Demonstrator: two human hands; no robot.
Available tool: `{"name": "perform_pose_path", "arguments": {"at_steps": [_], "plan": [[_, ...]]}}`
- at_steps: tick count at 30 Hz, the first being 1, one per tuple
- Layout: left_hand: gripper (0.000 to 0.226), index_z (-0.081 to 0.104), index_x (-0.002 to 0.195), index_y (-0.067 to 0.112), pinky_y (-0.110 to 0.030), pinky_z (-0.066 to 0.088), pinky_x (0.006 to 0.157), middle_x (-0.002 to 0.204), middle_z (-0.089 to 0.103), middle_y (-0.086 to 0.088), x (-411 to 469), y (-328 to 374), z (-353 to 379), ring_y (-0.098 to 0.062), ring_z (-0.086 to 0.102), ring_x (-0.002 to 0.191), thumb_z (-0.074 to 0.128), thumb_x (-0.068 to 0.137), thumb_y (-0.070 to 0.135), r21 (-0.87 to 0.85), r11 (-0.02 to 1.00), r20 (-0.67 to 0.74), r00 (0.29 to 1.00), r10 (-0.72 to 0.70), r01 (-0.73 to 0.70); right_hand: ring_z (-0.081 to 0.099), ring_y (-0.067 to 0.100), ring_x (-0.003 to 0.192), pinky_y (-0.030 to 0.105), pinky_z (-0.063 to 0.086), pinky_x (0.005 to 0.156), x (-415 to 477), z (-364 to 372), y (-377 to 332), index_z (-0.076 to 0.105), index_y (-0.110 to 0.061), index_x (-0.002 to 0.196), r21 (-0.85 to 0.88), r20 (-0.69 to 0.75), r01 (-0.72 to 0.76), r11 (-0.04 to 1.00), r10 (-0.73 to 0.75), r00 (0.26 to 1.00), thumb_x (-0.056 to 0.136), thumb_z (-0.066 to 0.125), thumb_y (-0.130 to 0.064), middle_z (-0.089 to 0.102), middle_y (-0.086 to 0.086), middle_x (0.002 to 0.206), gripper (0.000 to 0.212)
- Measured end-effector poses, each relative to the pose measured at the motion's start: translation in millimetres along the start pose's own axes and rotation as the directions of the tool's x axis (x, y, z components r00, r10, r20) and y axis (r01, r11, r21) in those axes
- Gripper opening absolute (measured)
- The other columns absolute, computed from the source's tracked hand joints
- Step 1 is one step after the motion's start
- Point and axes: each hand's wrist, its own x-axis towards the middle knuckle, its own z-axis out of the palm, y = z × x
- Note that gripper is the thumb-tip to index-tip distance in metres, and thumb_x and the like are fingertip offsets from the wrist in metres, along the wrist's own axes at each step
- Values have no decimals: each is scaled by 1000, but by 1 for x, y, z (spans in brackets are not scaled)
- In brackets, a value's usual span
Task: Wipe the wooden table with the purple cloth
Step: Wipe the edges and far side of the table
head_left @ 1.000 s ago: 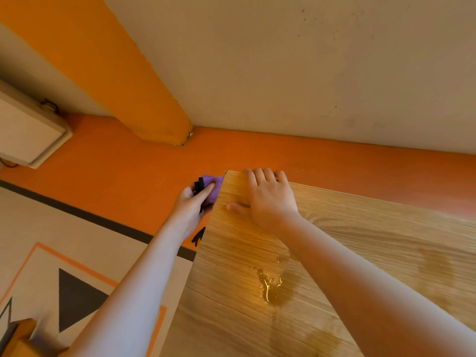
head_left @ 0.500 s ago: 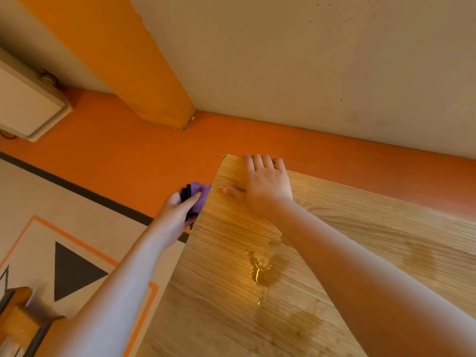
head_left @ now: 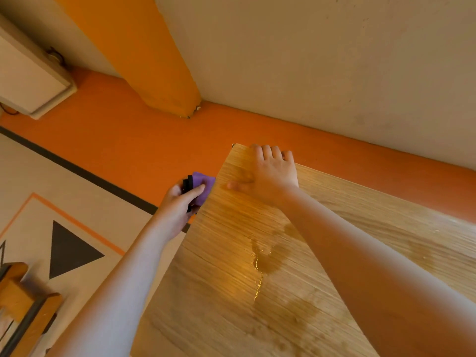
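The wooden table [head_left: 296, 305] fills the lower right, its far left corner near the orange wall band. My left hand [head_left: 177, 204] grips the purple cloth [head_left: 203, 185], which has a black edge, and presses it against the table's left side edge. Flat on the tabletop by the far corner lies my right hand [head_left: 270, 176], fingers together and reaching the far edge. A wet shiny streak [head_left: 257, 269] and darker damp patches mark the wood below the right forearm.
An orange pillar [head_left: 144, 55] meets the wall behind the table. A white box unit [head_left: 28, 78] hangs at the upper left. The floor on the left carries a black triangle mark [head_left: 69, 251]. A wooden chair part [head_left: 23, 305] stands at the lower left.
My left hand has slid the cloth along the table's side edge toward me, away from the far corner. The right hand has stayed flat near the corner.
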Motion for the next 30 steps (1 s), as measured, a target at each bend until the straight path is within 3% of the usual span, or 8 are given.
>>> {"name": "perform_pose_path", "arguments": {"at_steps": [4,10,13,20,30], "plan": [[20,61,104,17,-24,51,76,85,73,12,-34,-23,-29,-5,67,84,49,95,5,-9,999,-12,999,-53,52,28,26,135,44,21,108,-1,-1,-1,17,-14,146,-44,1,0,999,0,1000,67,32,-88,34,5,146,109],[15,61,102,20,-33,49,85,100,66,0,-6,-7,-6,-17,62,95,53,95,9,11,1000,-15,1000,8,-8,29,27,134,45,22,108,1,0,1,18,-12,146,-68,-4,-6,998,6,1000,68,31,-87,34,7,145,109],[15,62,105,18,-28,49,77,100,68,-2,-6,-11,-6,-17,63,94,54,95,11,3,1000,-26,1000,9,-9,31,28,133,45,23,108,-1,0,0,18,-12,146,-76,-11,2,997,-3,1000,69,30,-87,35,8,144,108],[21,61,104,18,-28,46,81,103,68,-5,-87,-48,-63,-17,60,100,49,94,3,-35,989,-60,987,-147,145,28,29,134,46,21,109,-2,-4,-2,15,-12,146,-82,21,-2,997,3,1000,73,29,-84,33,9,146,105],[20,62,101,23,-26,46,81,102,65,4,-64,-36,-39,-11,60,97,51,96,7,61,998,-36,999,-3,5,28,30,135,46,21,110,-7,-4,-5,17,-11,146,-104,20,-15,994,17,1000,74,30,-84,32,10,147,103]]}}
